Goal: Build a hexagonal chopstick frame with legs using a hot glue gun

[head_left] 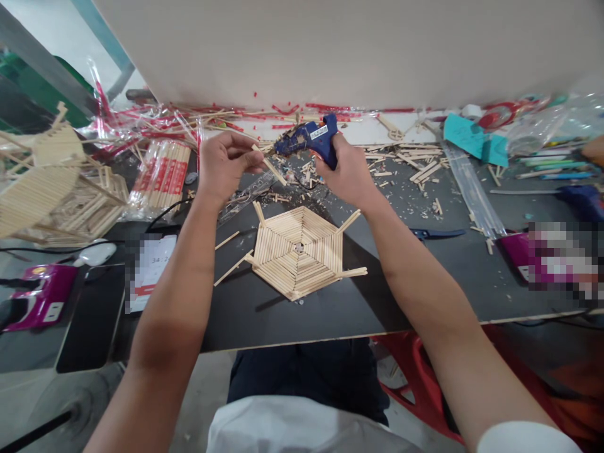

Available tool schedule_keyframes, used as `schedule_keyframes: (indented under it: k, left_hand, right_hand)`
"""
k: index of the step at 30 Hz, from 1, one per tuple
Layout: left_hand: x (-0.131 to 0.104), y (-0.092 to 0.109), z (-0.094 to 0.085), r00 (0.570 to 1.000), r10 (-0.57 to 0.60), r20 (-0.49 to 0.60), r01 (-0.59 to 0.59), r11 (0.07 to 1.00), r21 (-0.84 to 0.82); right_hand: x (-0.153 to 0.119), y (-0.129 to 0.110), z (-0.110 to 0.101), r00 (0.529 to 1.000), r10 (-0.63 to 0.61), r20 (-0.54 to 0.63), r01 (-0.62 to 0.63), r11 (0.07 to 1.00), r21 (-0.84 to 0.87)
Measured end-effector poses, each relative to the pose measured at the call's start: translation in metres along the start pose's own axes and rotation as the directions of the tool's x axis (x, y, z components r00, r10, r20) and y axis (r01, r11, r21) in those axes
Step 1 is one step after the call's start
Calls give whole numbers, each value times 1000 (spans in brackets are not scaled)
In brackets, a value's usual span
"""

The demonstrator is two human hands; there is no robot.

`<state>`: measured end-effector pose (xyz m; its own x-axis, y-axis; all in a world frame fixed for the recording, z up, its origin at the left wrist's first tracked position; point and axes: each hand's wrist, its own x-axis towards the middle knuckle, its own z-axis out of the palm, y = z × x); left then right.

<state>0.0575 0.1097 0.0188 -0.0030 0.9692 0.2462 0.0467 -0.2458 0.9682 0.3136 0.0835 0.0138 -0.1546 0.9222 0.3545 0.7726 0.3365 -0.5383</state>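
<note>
A pale wall point(353, 50) backs the dark worktop point(226, 321). Left hand point(226, 165) pinches a stick point(274, 168), right hand point(346, 173) grips a glue gun point(299, 139); the hexagon point(314, 253) lies bodyward of both.

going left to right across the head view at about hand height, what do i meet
Stick structures → wrapped stick bundle → left hand holding a thin stick → right hand gripping a blue glue gun → turquoise paper
</note>
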Motion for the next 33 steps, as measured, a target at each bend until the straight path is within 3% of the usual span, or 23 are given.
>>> schedule_keyframes:
  k: [8, 33]
  left_hand:
    - [1, 3, 0, 999, 26, -20, -28, 997, -78]
    - [5, -3, -7, 1000, 15, 9, -14, 996, -84]
  right_hand:
    - [0, 0, -1, 1000, 15, 12, -14, 999, -43]
    - [-2, 2, 0, 1000, -2, -23, 1, 998, -63]
